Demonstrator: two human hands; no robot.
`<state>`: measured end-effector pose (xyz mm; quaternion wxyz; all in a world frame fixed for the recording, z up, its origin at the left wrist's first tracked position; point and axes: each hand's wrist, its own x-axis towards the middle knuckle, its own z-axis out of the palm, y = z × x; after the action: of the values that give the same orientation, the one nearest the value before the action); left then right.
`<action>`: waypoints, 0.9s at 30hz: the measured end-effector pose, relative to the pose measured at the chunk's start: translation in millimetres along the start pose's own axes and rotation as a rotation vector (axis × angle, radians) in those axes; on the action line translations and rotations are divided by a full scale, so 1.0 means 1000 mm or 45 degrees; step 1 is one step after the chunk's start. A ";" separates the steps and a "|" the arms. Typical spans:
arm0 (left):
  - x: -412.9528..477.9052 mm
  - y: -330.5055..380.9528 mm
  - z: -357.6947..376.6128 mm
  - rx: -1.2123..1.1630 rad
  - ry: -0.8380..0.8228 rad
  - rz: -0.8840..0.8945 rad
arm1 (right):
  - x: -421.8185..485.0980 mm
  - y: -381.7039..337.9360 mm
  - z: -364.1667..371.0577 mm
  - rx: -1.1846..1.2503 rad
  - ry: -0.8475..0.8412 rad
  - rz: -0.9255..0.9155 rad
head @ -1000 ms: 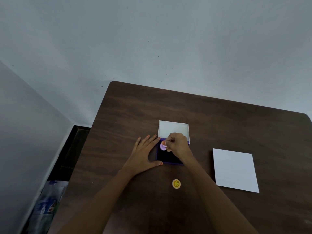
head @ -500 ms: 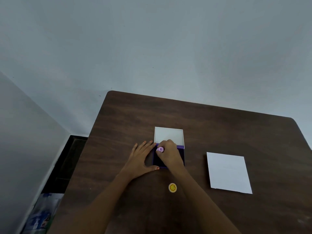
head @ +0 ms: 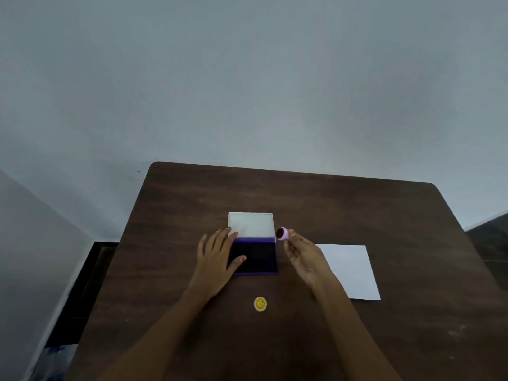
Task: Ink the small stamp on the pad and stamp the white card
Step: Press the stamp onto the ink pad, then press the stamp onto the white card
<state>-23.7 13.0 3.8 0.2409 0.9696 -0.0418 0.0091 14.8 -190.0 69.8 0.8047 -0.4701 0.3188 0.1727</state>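
Note:
A small lilac stamp (head: 283, 233) is pinched in the fingertips of my right hand (head: 305, 257), lifted just right of the ink pad, its dark inked face turned toward me. The purple ink pad (head: 257, 257) lies open in the middle of the table, its white lid (head: 251, 224) folded back behind it. My left hand (head: 217, 259) rests flat on the pad's left edge, thumb on the dark inking surface. The white card (head: 351, 270) lies flat on the table to the right, partly hidden by my right hand.
A small yellow round cap with a smiley (head: 260, 303) lies on the dark wooden table (head: 412, 325) in front of the pad. A grey wall stands behind the table. A dark gap and a plastic bag (head: 59, 358) show at the lower left.
My right hand has lifted the stamp off the ink pad and moved it right, turning its inked face up. My left hand stayed on the pad.

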 end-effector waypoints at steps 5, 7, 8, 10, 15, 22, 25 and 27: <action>0.016 0.061 0.012 -0.053 0.007 0.272 | -0.008 -0.031 -0.046 0.149 0.020 -0.126; 0.019 0.085 0.023 -0.183 0.020 0.297 | -0.012 -0.043 -0.068 0.244 0.010 -0.161; 0.019 0.096 0.028 -0.262 0.019 0.265 | -0.014 -0.048 -0.079 0.277 0.028 -0.175; 0.020 0.114 0.038 -0.373 -0.003 0.178 | -0.017 -0.056 -0.097 0.295 0.080 -0.200; 0.026 0.140 0.069 -0.408 -0.190 0.106 | -0.020 -0.062 -0.122 0.203 0.144 -0.234; 0.026 0.139 0.093 -0.143 -0.389 0.162 | -0.008 -0.060 -0.118 0.041 0.181 -0.207; 0.025 0.137 0.096 -0.108 -0.413 0.118 | 0.001 -0.058 -0.113 -0.024 0.164 -0.202; 0.026 0.137 0.096 -0.150 -0.408 0.073 | 0.008 -0.055 -0.109 -0.133 0.164 -0.230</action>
<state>-9.3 -154.9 -16.2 0.2872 0.9413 -0.1079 -0.1411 14.3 -312.0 61.9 0.7691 -0.5483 0.3169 0.0854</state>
